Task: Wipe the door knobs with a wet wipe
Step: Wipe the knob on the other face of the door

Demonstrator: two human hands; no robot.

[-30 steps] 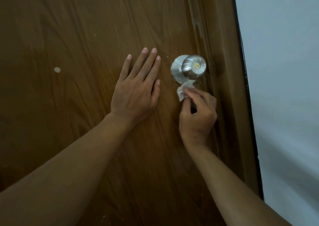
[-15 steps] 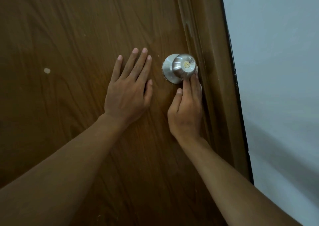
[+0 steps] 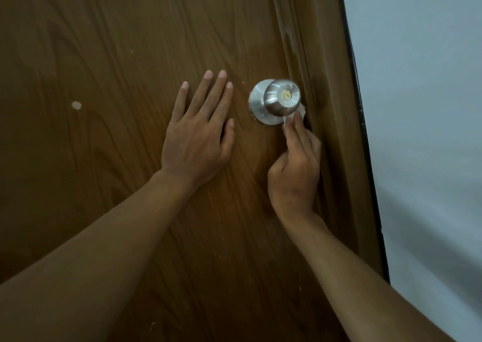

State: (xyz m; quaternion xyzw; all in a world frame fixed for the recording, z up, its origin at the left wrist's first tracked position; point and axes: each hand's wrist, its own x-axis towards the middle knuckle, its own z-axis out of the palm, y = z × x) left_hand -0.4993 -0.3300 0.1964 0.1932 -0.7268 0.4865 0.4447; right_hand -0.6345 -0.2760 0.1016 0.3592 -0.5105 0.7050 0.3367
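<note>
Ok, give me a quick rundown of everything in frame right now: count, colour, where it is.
door: one, brown wood grain, fills the left and centre of the view
door frame: one, brown, runs down the right edge of the door
door knob: one, brushed silver with a brass keyhole, on its round plate near the door's right edge
pale spot: one, whitish, on the door left of the hands
wall: one, pale grey, far right
wet wipe: one, white, pressed to the knob's lower right
left hand: one, flat on the door left of the knob
right hand: one, below the knob, pinching the wipe
</note>
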